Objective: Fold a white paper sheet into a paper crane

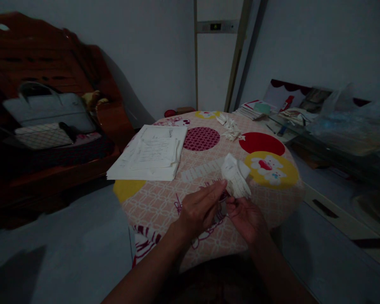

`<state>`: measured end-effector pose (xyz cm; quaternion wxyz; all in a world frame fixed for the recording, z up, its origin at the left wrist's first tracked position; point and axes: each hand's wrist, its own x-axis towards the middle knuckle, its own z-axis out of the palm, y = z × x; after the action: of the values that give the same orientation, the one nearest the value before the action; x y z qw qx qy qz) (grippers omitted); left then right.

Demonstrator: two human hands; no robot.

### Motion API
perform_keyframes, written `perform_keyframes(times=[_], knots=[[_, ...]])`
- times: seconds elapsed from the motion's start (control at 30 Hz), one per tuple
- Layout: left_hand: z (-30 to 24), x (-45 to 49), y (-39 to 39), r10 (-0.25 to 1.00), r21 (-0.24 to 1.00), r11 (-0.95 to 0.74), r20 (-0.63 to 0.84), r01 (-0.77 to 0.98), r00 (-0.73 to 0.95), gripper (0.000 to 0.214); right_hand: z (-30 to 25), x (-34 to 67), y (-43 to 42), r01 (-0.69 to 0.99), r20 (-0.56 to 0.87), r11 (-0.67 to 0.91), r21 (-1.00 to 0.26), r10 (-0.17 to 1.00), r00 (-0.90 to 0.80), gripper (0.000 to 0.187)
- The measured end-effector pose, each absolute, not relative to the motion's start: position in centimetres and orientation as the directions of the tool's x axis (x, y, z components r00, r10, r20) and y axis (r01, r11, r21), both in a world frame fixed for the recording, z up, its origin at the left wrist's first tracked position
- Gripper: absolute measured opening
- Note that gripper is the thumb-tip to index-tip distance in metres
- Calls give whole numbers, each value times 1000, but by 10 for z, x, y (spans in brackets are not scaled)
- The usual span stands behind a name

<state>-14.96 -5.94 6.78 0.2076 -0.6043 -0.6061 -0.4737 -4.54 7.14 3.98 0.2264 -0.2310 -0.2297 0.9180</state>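
Observation:
Over the near half of the round table, a white piece of folded paper with writing on it is up between my two hands. My left hand has its fingers pressed together, their tips at the paper's lower left edge. At the bottom edge of the paper, my right hand is closed in a pinch. Farther back on the cloth lies a small heap of crumpled and folded paper pieces. To the left sits a flat stack of written paper sheets.
A patterned tablecloth covers the table. On the right stands a glass-topped cabinet with papers, a red tube and plastic bags. A wooden chair at left holds a grey bag.

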Motion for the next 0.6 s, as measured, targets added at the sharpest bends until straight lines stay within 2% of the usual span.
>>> perform_keyframes(times=[0.13, 0.27, 0.33, 0.43, 0.5, 0.6], knots=[[67, -152, -63, 489, 295, -145, 851, 944, -191, 45, 40, -44, 71, -328, -279, -761, -560, 546, -790, 13], [71, -152, -65, 495, 368, -128, 829, 921, -263, 25, 46, -46, 68, -401, -291, -705, -585, 644, -708, 14], [74, -151, -65, 512, 444, -148, 799, 884, -316, 18, 50, -46, 66, -431, -267, -665, -610, 685, -678, 16], [78, -150, -63, 571, 639, -172, 685, 750, -452, 14, 56, -46, 64, -460, -165, -552, -696, 746, -646, 14], [79, -151, -63, 623, 760, -181, 580, 624, -525, 16, 59, -45, 63, -477, -87, -458, -750, 783, -615, 13], [79, -150, -62, 671, 837, -193, 494, 513, -553, 25, 59, -45, 61, -482, -25, -364, -797, 817, -576, 14]])
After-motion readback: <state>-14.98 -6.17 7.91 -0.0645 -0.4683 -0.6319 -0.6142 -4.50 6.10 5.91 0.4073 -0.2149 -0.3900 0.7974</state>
